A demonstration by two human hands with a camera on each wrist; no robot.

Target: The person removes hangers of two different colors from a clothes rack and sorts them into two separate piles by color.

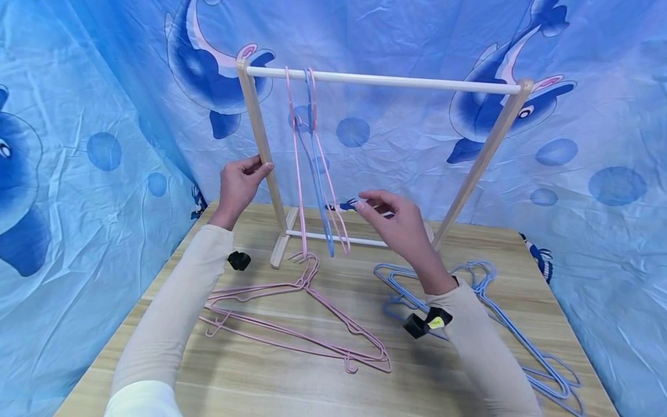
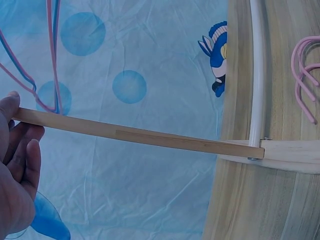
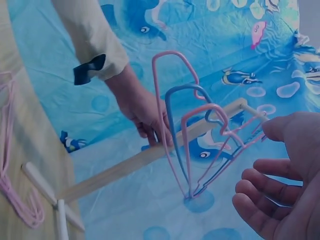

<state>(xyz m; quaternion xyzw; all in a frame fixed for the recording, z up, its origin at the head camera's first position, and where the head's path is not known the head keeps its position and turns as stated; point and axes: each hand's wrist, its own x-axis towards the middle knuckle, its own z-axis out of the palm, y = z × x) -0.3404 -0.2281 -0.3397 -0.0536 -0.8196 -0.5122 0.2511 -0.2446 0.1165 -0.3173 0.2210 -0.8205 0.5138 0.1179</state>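
My left hand pinches the left wooden post of a clothes rack, thumb on one side and fingers on the other. From the left part of the rack's white rail hang two pink hangers with a blue hanger between them. To the right of these hangers my right hand is held in the air, fingers loosely bent and nothing in them. The right wrist view shows that hand apart from the hanging pink and blue hangers.
Several pink hangers lie on the wooden table in front of the rack. Several blue hangers lie at the right, partly under my right forearm. A blue dolphin-print curtain stands behind and at both sides.
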